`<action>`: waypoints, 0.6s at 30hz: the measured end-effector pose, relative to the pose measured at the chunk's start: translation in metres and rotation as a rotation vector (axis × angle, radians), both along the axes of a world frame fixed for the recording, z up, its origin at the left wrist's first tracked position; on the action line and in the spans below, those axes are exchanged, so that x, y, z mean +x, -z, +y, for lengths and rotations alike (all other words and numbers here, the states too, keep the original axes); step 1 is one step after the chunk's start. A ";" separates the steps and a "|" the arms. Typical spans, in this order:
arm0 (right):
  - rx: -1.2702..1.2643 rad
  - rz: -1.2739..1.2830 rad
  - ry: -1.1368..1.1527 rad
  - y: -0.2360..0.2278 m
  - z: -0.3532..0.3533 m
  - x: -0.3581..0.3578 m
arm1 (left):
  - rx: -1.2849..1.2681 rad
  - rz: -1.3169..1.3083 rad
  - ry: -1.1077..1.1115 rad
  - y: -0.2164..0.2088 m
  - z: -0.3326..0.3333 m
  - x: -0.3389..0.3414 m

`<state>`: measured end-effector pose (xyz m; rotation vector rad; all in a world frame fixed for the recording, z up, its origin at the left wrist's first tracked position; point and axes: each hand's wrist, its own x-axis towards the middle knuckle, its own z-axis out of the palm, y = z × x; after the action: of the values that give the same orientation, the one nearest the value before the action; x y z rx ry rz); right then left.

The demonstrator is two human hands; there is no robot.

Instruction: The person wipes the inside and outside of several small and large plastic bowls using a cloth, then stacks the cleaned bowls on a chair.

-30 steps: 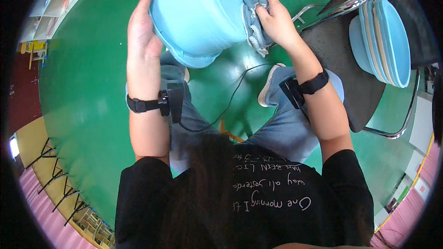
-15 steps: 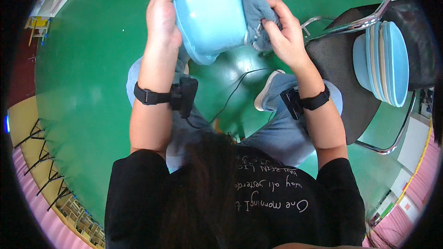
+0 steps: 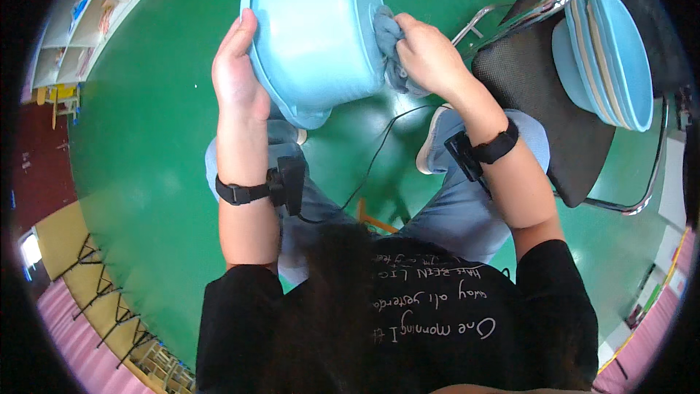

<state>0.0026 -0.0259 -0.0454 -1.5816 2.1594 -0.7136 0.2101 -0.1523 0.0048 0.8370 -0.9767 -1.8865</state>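
Head view: a light blue plastic basin sits at about twelve o'clock in the picture, held up off the green floor and turned on its side, so that its rounded outer wall and base face the camera and its rim points away toward the top. The left hand lies flat and open against the basin's left flank, at nine o'clock of it, fingers stretched up along the wall to steady it. The right hand is at three o'clock of the basin, closed around a bunched blue-grey cloth and pressing it against the basin's side wall.

As a judgement, the wiping is under way on the outside of the basin. How much of the surface is already done cannot be told, since no smear, wet patch or dirt stands out. The plastic looks smooth, evenly coloured and slightly glossy, with a raised foot ring near the base. The inside is hidden.

Both wrists carry dark bands with small black devices, and a thin cable runs down between the knees. At two to three o'clock stands a black mesh chair with a metal frame, and on it leans a stack of pale blue and cream dishes, well apart from the hands. Shelves show at ten o'clock.
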 end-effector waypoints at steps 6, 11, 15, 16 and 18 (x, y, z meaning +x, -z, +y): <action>-0.234 0.034 0.150 -0.007 -0.002 -0.017 | 0.060 -0.030 0.064 -0.006 0.006 -0.005; -0.564 0.045 -0.064 -0.018 0.001 -0.002 | 0.038 -0.099 -0.007 0.002 0.008 -0.008; -0.549 -0.067 -0.187 -0.014 0.004 0.016 | -0.039 -0.152 -0.071 0.004 -0.004 0.004; -0.547 -0.104 -0.215 -0.011 0.004 0.020 | -0.034 -0.113 -0.089 0.004 -0.008 0.009; -0.539 -0.115 -0.210 -0.009 0.002 0.028 | -0.028 -0.075 -0.106 0.001 -0.012 0.014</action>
<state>0.0309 -0.0240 -0.0366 -1.9269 1.7686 -1.3570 0.2239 -0.1641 0.0042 0.9310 -0.9822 -1.7587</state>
